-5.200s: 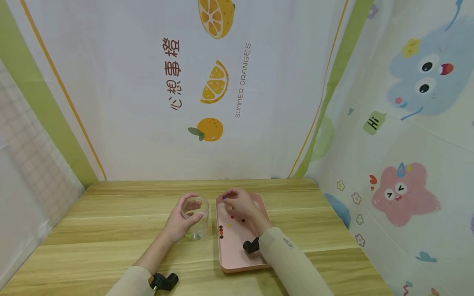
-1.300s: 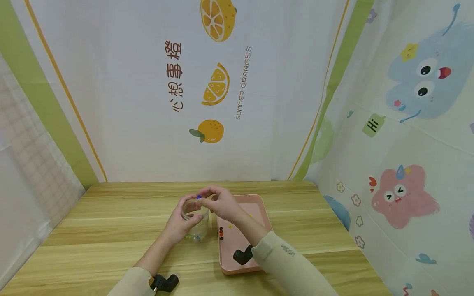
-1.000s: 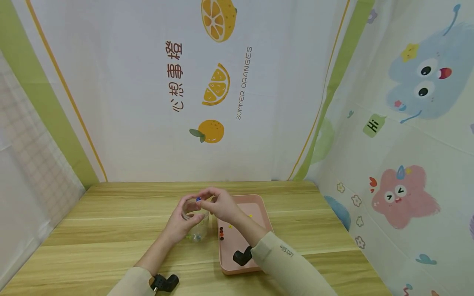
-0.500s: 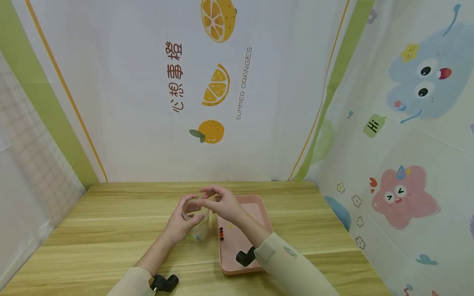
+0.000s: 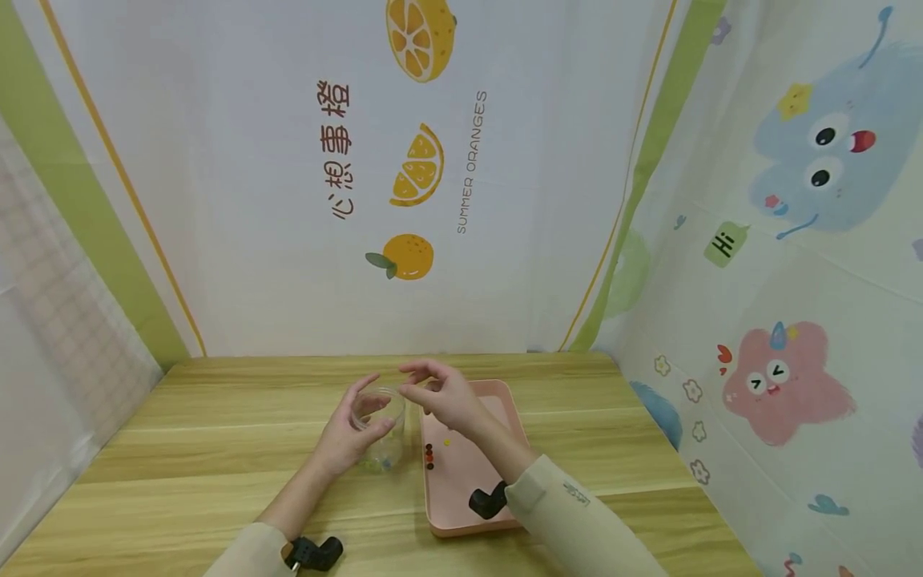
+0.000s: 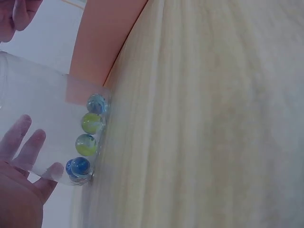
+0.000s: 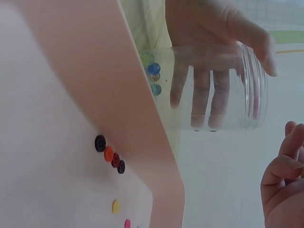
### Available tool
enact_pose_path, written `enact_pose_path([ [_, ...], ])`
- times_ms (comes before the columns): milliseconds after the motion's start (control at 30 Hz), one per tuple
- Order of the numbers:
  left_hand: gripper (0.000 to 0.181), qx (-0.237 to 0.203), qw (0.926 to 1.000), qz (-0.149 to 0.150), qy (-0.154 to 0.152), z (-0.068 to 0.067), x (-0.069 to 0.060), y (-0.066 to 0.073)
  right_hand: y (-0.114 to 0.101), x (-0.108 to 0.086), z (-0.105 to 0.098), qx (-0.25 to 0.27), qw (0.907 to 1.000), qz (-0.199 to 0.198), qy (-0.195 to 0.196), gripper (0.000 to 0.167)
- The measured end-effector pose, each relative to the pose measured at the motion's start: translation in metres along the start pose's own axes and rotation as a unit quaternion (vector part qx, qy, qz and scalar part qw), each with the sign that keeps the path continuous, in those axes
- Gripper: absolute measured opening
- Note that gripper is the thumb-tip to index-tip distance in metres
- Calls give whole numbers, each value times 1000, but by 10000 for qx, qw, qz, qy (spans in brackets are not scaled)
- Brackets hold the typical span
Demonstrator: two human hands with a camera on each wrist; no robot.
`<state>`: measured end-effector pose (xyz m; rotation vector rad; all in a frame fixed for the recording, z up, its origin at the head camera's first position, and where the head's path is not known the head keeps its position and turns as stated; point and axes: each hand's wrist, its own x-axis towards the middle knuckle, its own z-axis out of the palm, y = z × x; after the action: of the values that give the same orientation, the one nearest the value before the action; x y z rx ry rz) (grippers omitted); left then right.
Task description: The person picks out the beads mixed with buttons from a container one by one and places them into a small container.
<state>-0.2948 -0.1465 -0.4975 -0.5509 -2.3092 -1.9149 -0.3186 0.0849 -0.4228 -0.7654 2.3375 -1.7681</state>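
Note:
My left hand [image 5: 339, 437] grips a clear plastic jar [image 5: 392, 439] that stands upright and uncapped on the table. Fingers and thumb wrap its side near the rim. Several glass marbles [image 6: 86, 144], blue and yellow-green, lie at the jar's bottom in the left wrist view. Just right of the jar mouth hovers my right hand [image 5: 453, 403], fingers loosely bent, with nothing visible between them. Below it is a pink tray [image 5: 461, 505]. Inside, a row of black, red and orange buttons [image 7: 109, 154] runs along the left wall, with a yellow button [image 7: 116, 206] apart from it.
The wooden table [image 5: 216, 449] extends on both sides of the jar and tray. A printed cloth [image 5: 252, 240] hangs behind it, and another stands at the right. The right forearm covers part of the tray. A pink button [image 7: 127, 223] shows in the right wrist view.
My right hand carried a blue marble from the tray to the jar mouth and let it go there. It has since drawn back slightly rightward. The left hand keeps its hold on the jar.

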Motion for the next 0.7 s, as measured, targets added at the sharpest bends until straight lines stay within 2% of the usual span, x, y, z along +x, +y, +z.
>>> enact_pose_path([
  [133,83,50,10000,-12,-20,-3,-3,-1,-1,-5,-5,3,10000,4,13,37],
  [333,70,115,9999,96,-77,-14,-5,1,-1,-14,-21,-78,9997,-190,152,36],
  [467,63,479,9987,166,35,-25,-4,14,-1,-23,-37,-251,9993,-154,211,36],
  [567,64,831,9963,218,-5,-34,-6,27,-4,-32,-52,-454,9987,-142,179,37],
  [700,69,1208,9924,229,-99,-44,-11,44,-8,-46,-72,-1041,9944,-147,107,41],
])
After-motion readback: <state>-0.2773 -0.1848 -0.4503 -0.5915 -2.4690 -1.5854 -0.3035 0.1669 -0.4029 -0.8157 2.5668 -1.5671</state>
